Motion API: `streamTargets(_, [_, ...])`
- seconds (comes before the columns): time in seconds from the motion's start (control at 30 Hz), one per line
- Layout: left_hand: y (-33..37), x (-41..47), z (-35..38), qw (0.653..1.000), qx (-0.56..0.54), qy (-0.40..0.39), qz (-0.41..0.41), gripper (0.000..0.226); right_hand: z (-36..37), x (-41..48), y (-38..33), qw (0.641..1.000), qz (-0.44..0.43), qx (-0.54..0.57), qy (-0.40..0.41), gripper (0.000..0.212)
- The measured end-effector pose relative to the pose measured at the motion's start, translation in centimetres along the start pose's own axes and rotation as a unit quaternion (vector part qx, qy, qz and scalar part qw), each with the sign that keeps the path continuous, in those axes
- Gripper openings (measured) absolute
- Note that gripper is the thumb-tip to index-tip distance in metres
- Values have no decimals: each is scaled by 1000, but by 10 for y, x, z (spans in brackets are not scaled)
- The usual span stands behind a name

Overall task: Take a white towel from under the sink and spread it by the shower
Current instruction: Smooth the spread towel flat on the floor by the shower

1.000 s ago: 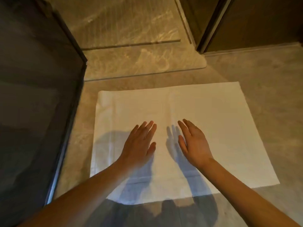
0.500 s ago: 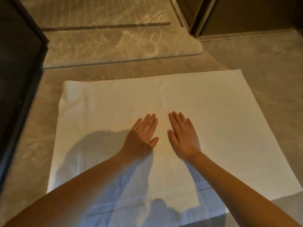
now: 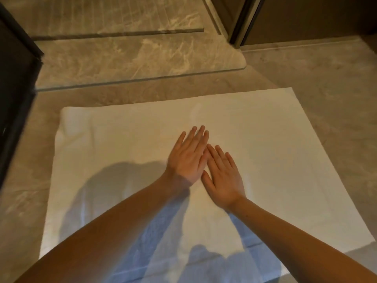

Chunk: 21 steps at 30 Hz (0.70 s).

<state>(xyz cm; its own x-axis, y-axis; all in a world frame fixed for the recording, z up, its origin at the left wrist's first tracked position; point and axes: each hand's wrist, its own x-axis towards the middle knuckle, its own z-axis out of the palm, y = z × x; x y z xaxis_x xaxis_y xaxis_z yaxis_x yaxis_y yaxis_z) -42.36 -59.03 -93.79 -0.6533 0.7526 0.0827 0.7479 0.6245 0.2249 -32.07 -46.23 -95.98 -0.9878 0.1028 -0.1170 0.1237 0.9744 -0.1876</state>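
A white towel point(image 3: 275, 152) lies spread flat on the tiled floor, just in front of the raised marble shower threshold point(image 3: 126, 60). My left hand point(image 3: 188, 156) rests palm down on the towel's middle, fingers straight and close together. My right hand point(image 3: 223, 176) lies flat beside it, its fingertips touching the left hand's edge. Neither hand grips the cloth. My forearms cast shadows over the towel's near part, and a small fold shows at its far left corner.
A dark glass shower panel point(image 3: 16, 82) stands at the left edge. A dark door frame and cabinet point(image 3: 255, 19) rise at the top right. Grey tiled floor point(image 3: 326, 82) surrounds the towel on the right and left.
Both hands have slid inward and forward on the towel until they touch. The view has shifted right and closer, so the towel fills more of the frame and the glass panel recedes left.
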Motion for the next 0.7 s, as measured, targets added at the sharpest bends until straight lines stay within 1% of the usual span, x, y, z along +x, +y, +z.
streamTargets(0.07, [-10,15,10,998,28,-41,-28,58,0,-1,0,1000,-1,-1,1,62])
streamTargets(0.13, [-35,15,18,997,40,-56,-24,58,0,0,0,1000,0,3,3,62])
streamTargets(0.2, [-66,8,16,997,42,-46,-36,59,1,1,1,1000,1,9,5,62])
streamTargets(0.3, [-113,-10,9,994,37,-22,-98,66,2,-1,2,1000,2,19,5,62])
streamTargets(0.37, [-134,-18,3,989,35,-37,-136,67,-1,-1,1,1000,0,26,3,62])
streamTargets(0.43, [-136,-20,1,987,39,-39,-148,67,-3,-2,0,1000,-3,24,1,63])
streamTargets(0.53, [-130,-20,0,988,47,-32,-142,68,-6,-1,-7,999,11,33,6,65])
streamTargets(0.63, [-134,-22,1,990,43,-15,-133,68,-21,33,-31,993,12,97,60,62])
streamTargets(0.7, [-134,-21,0,990,43,-14,-131,67,-32,72,-48,990,-1,107,88,58])
